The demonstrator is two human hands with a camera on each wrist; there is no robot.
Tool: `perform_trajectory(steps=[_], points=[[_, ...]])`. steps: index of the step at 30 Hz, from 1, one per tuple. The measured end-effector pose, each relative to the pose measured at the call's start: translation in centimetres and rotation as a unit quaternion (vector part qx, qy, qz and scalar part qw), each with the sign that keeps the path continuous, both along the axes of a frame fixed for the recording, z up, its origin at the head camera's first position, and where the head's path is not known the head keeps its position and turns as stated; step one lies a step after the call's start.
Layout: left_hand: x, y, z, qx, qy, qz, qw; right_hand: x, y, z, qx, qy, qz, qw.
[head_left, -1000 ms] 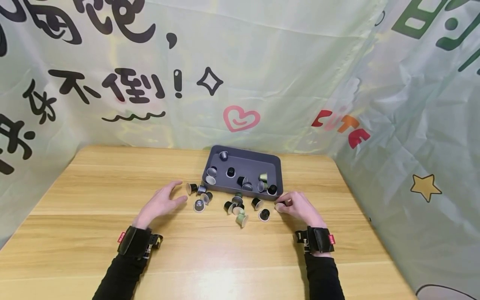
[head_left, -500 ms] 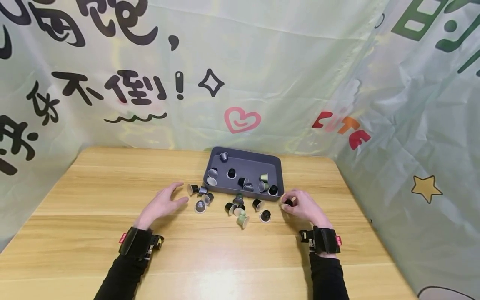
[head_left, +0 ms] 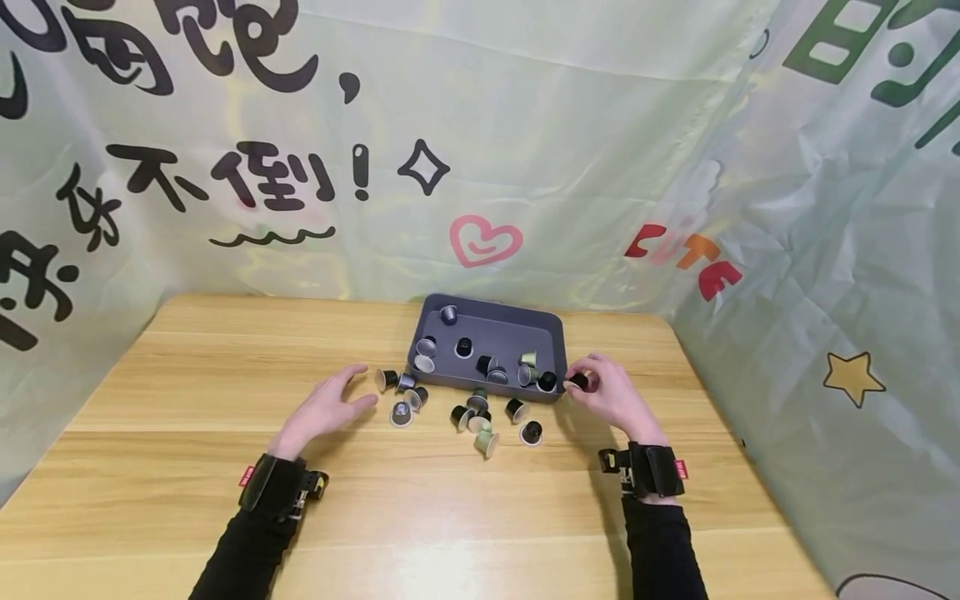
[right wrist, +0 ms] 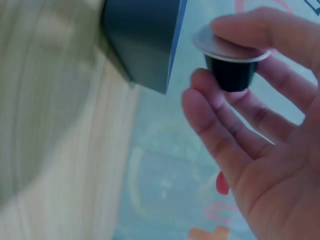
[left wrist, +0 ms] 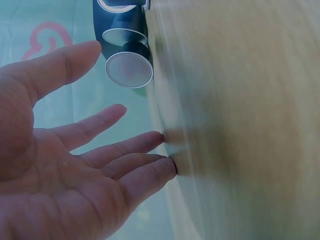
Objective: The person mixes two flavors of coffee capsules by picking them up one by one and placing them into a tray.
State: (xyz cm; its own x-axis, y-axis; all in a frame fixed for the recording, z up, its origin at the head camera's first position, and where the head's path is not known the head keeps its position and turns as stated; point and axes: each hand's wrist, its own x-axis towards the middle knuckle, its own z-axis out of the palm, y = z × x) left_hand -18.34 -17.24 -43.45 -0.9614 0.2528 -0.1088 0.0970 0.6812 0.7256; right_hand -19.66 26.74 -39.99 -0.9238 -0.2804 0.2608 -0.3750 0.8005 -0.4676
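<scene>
My right hand [head_left: 611, 393] pinches a black coffee capsule [right wrist: 231, 72] between thumb and fingers, the thumb lying on its silver lid. The hand is raised beside the right front corner of the dark grey tray [head_left: 510, 312]. My left hand [head_left: 326, 408] holds nothing, its fingers spread with the tips low over the table. Closest to it lies a black capsule [head_left: 386, 380] on its side, seen lid-first as a pale disc [left wrist: 129, 70] in the left wrist view. Several black, silver and green capsules, among them a light green one [head_left: 486, 442], lie in front of the tray.
Inside the tray sit several capsules, such as a silver one [head_left: 448, 314] at the back left and a black one [head_left: 547, 382] near the right front corner. The wooden table [head_left: 450, 508] backs onto a printed fabric sheet [head_left: 562, 167], with another stretch along the right.
My right hand first shifted right with the black capsule from the table, then rose and moved back beside the tray's corner. The left hand has stayed in place.
</scene>
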Motion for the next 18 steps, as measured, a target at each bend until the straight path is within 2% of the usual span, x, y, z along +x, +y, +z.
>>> perform_trajectory(steps=[4,12,18], points=[[0.0,0.1,0.1,0.002,-0.004,0.001,1.0,-0.3,-1.1,0.1,-0.011,0.03,0.001,0.999],[0.0,0.0,0.0,0.001,-0.003,0.001,1.0,-0.9,-3.2,-0.1,-0.033,0.035,0.013,0.999],[0.0,0.0,0.0,0.001,-0.006,0.002,1.0,-1.5,-4.5,-0.6,-0.036,0.059,0.034,0.997]])
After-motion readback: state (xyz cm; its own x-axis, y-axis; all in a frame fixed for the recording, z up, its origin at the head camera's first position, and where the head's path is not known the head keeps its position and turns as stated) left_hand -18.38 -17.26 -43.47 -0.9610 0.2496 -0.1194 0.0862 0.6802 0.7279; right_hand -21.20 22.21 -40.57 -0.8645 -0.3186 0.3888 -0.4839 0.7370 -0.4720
